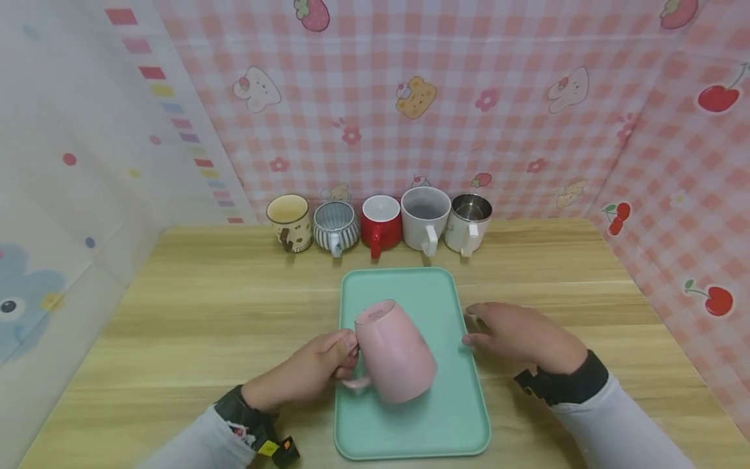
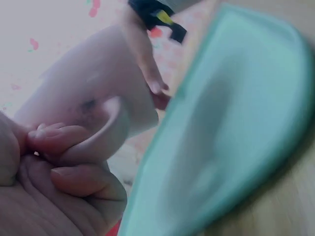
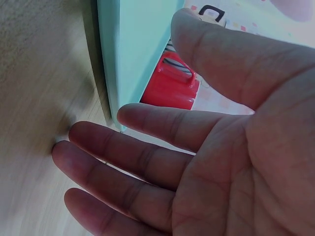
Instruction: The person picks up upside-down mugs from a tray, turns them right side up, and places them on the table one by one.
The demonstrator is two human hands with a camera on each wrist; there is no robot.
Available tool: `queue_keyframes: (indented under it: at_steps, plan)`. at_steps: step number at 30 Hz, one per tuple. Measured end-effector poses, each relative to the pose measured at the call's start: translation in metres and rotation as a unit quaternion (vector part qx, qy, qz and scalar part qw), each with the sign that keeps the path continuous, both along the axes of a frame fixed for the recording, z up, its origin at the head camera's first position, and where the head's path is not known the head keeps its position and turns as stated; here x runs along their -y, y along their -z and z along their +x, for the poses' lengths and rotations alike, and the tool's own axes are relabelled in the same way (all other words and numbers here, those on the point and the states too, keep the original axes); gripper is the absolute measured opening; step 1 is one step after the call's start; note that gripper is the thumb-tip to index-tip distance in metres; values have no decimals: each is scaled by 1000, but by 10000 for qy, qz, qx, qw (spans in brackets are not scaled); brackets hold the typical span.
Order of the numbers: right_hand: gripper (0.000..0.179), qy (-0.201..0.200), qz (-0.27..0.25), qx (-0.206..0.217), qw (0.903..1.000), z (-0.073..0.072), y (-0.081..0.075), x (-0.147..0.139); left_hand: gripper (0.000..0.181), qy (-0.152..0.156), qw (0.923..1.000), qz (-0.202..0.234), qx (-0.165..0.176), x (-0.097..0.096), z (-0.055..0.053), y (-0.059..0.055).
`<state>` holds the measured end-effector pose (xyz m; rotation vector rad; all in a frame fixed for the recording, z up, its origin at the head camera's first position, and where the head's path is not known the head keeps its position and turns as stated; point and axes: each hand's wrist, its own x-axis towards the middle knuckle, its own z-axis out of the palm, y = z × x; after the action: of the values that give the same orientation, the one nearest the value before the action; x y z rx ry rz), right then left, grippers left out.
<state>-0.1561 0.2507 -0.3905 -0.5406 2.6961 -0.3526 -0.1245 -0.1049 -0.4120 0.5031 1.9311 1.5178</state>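
A pink mug (image 1: 394, 355) is tipped mouth-down over the mint-green tray (image 1: 469, 436), its base toward the back. My left hand (image 1: 313, 368) grips the mug by its handle (image 2: 106, 137), fingers curled through the loop in the left wrist view. In that view a shadow of the mug falls on the tray below it. At the tray's right edge my right hand (image 1: 515, 332) holds nothing, its fingers (image 3: 133, 152) spread and fairly straight, fingertips close to the rim and the tabletop.
Along the back wall stand a yellow mug (image 1: 297, 231), a striped blue-grey cup (image 1: 346, 234), a red mug (image 1: 389, 234), a large white mug (image 1: 415, 231) and a white mug with a metal inside (image 1: 457, 231). Their handles face forward. A checked cloth (image 1: 375, 65) hangs behind.
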Motion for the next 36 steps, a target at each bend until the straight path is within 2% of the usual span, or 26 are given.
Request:
queue_keyframes:
  at_steps: [3, 8, 10, 13, 16, 18, 24, 26, 32, 36]
  plan:
    - [56, -14, -25, -2, 10000, 1, -2, 1, 36, -136, 9965, 622, 549, -5, -3, -5]
    - [57, 20, -21, 26, 10000, 1, -1, 1, 33, -271, 9857, 1216, 1138, -16, -11, -17]
    - [57, 37, 1, 23, 10000, 1, -1, 1, 32, -351, 9795, 1460, 1339, -20, -14, -23]
    - [57, 51, -1, 25, 10000, 1, 0, 1, 31, -449, 9658, 1955, 1640, -28, -19, -31]
    - [56, 37, -11, -14, 10000, 1, 1, 1, 31, -479, 9467, 2553, 1904, -37, -24, -37]
    - [56, 0, -13, -44, 10000, 1, 2, 1, 33, -516, 9304, 2949, 2114, -43, -28, -41]
    - [56, -41, 52, -104, 9999, 0, 4, 1, 35, -526, 8696, 4079, 2732, -66, -37, -48]
    - [56, -45, 51, -107, 9999, 0, 4, 1, 35, -562, 8530, 4335, 2854, -74, -39, -49]
    - [57, -67, 52, -131, 9999, -1, 3, 2, 39, -911, 8180, 4802, 3032, -93, -40, -44]
    - [56, -174, 38, -495, 9986, 0, 0, 4, 42, -1117, 8027, 4949, 3134, -98, -39, -36]
